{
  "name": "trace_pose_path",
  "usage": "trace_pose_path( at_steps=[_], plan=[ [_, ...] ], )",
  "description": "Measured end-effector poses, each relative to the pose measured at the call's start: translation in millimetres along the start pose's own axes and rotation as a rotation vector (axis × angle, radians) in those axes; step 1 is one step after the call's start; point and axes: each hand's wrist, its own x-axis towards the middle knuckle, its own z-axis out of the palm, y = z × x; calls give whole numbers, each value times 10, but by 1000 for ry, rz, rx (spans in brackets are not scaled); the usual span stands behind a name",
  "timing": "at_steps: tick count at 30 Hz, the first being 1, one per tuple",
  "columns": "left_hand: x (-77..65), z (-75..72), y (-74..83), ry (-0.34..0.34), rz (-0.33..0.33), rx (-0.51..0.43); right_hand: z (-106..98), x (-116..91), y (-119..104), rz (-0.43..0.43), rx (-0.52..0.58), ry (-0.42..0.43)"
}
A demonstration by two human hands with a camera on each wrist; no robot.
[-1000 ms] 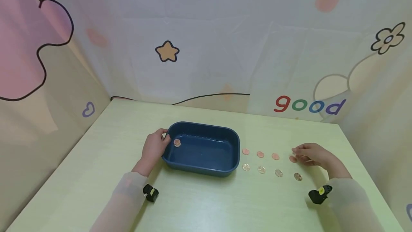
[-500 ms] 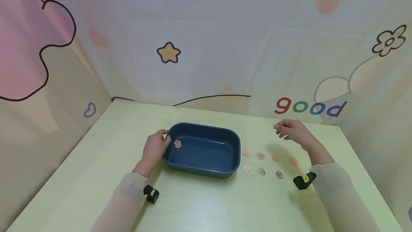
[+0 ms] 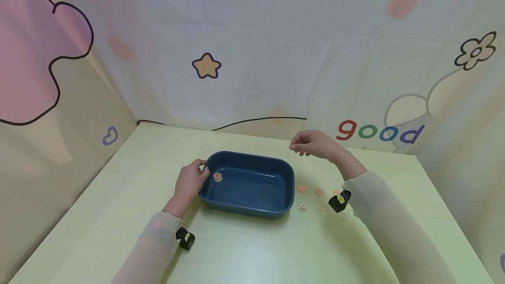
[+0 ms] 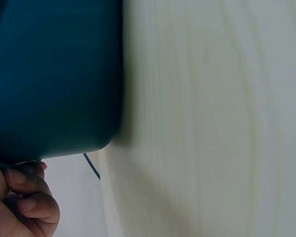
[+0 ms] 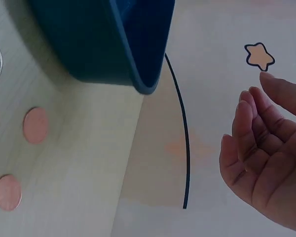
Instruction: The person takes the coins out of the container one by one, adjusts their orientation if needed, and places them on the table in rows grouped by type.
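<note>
My left hand [image 3: 191, 182] grips the left wall of a deep blue rectangular tub [image 3: 248, 187], thumb over the rim. The tub's outer wall [image 4: 54, 84] fills much of the left wrist view. Inside it, a copper-coloured coin [image 3: 218, 175] overlaps a gold-coloured coin [image 3: 218, 180]. My right hand [image 3: 313, 144] hangs above the table just beyond the tub's far right corner. In the right wrist view its thumb [image 5: 281, 94] comes close to the index fingertip, the other fingers curled. No coin shows there; I cannot tell whether it pinches one.
Right of the tub lie two rows of coins on the pale table [image 3: 252, 249], copper ones [image 3: 301, 188] behind and gold-toned ones [image 3: 302, 207] in front. The right sleeve and wrist camera [image 3: 340, 200] cover part of the rows. A printed curtain [image 3: 252, 86] stands behind.
My right hand has risen from beside the rightmost copper coin and moved left toward the tub. The rightmost coins have dropped out of sight under the right arm. My left hand stays on the tub.
</note>
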Motion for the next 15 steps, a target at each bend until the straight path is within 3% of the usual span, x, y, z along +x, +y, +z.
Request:
trace_pose_path(
  at_steps=[10, 15],
  plan=[
    [1, 16, -35, -2, -2, -13, 353, 469, -440, -75, -87, -241],
    [30, 30, -42, 8, 14, -24, 546, 678, -591, -107, -113, -308]
  ],
)
